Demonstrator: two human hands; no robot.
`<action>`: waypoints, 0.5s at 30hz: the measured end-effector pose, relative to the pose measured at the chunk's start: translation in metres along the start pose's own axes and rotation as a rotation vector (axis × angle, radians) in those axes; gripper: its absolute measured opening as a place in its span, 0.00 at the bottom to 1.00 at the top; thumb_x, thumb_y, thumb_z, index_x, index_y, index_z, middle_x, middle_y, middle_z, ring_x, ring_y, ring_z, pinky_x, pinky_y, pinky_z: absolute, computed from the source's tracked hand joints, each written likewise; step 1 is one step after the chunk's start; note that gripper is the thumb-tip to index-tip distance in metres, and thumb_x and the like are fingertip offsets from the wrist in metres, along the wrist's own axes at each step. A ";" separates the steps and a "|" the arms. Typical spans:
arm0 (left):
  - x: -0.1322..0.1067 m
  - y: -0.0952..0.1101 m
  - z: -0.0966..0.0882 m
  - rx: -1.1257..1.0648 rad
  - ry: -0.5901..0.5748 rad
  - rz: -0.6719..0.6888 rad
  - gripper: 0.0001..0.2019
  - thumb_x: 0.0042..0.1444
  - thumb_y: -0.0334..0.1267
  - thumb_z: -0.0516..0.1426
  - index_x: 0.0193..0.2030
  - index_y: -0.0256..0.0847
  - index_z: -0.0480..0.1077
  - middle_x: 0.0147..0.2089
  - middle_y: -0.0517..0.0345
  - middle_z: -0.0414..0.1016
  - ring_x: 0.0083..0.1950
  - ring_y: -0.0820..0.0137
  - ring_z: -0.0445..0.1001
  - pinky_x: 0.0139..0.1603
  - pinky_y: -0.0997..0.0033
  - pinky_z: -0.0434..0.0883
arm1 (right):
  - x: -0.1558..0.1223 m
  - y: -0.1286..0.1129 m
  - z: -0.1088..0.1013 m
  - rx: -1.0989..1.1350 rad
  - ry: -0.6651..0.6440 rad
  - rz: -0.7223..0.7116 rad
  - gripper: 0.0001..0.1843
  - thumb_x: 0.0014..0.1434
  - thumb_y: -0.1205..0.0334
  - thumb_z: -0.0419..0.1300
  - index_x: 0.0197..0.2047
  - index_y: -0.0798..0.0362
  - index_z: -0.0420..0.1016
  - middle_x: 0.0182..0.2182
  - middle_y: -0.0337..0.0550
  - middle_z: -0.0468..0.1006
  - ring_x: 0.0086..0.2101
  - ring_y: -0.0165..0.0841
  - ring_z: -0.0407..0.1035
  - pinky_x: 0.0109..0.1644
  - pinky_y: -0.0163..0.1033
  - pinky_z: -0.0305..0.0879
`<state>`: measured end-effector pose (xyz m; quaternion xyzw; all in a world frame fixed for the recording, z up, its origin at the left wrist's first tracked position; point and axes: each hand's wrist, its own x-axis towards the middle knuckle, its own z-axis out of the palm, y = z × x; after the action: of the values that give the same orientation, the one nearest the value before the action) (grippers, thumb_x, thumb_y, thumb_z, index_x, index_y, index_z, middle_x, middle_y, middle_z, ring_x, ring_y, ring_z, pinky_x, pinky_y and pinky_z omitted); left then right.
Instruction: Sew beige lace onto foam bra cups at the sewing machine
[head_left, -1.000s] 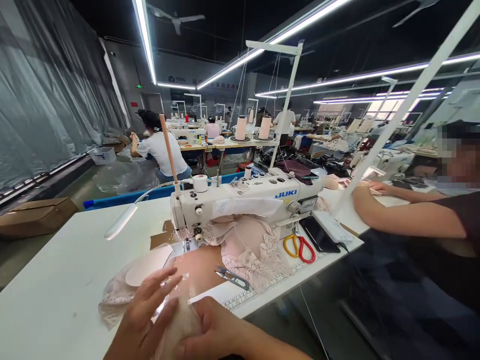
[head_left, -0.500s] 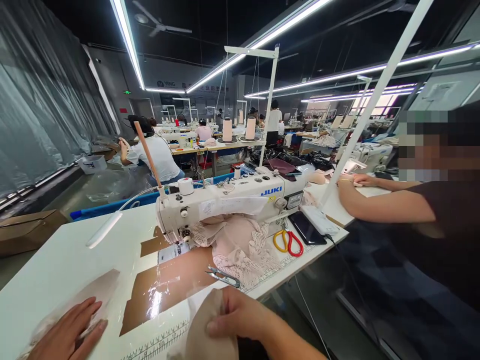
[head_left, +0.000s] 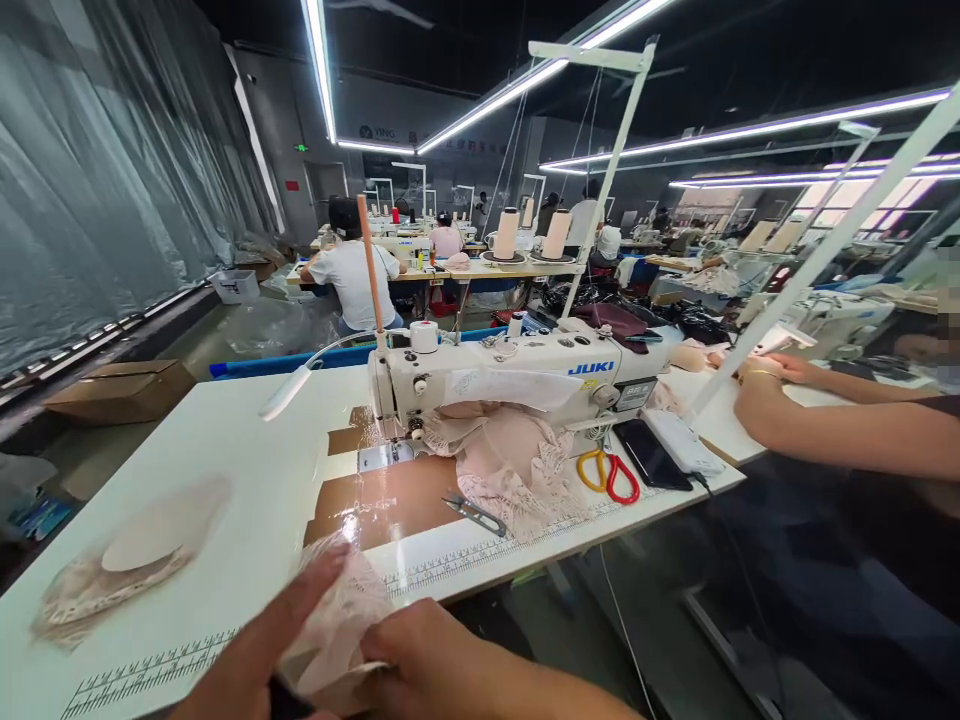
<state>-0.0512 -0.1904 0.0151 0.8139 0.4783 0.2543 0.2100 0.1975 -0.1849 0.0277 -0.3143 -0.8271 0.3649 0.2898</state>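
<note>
Both my hands meet at the near edge of the white sewing table [head_left: 225, 480] on one pale pink lace piece [head_left: 337, 625]. My left hand [head_left: 255, 650] lies under and beside it with a finger stretched along the lace. My right hand [head_left: 420, 655] is closed on its lower right side. A second lace piece with a beige foam cup [head_left: 124, 555] rests alone on the table to the left. Behind stands a white JUKI sewing machine [head_left: 517, 385] with a heap of pink lace fabric [head_left: 514, 465] under its arm.
Thread snips [head_left: 474, 512] lie on the brown taped patch, yellow and red scissors [head_left: 611, 475] and a dark phone [head_left: 651, 455] to the right. A co-worker's arm [head_left: 832, 430] rests on the adjoining table at right. Other workers sit at machines behind; a cardboard box [head_left: 124, 390] is on the left floor.
My left hand left the lace-and-cup piece lying at the left and came over to the piece in my right hand. Both hands now hold it together at the table's near edge.
</note>
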 end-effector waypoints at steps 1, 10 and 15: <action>0.003 0.018 0.006 -0.098 -0.134 0.024 0.40 0.43 0.46 0.65 0.65 0.57 0.58 0.62 0.58 0.66 0.59 0.53 0.68 0.58 0.61 0.70 | 0.008 -0.001 0.009 0.057 -0.069 -0.006 0.03 0.55 0.61 0.59 0.32 0.51 0.73 0.26 0.35 0.73 0.31 0.29 0.68 0.34 0.29 0.63; 0.023 0.028 0.027 -0.460 0.043 -0.299 0.10 0.55 0.32 0.52 0.39 0.38 0.74 0.35 0.57 0.75 0.39 0.66 0.72 0.41 0.73 0.67 | -0.007 -0.006 -0.024 -0.141 0.417 -0.199 0.08 0.51 0.72 0.57 0.28 0.48 0.64 0.27 0.40 0.72 0.26 0.30 0.66 0.27 0.33 0.59; 0.018 0.020 0.022 -0.764 -0.138 -0.362 0.21 0.62 0.51 0.49 0.37 0.36 0.74 0.31 0.54 0.73 0.34 0.67 0.71 0.35 0.72 0.68 | 0.006 0.010 -0.035 -0.066 0.533 0.161 0.03 0.55 0.61 0.59 0.30 0.49 0.70 0.26 0.41 0.73 0.28 0.33 0.66 0.32 0.38 0.62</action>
<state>-0.0165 -0.1860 0.0134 0.5956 0.4698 0.3170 0.5693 0.2220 -0.1599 0.0411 -0.4734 -0.7054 0.2640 0.4567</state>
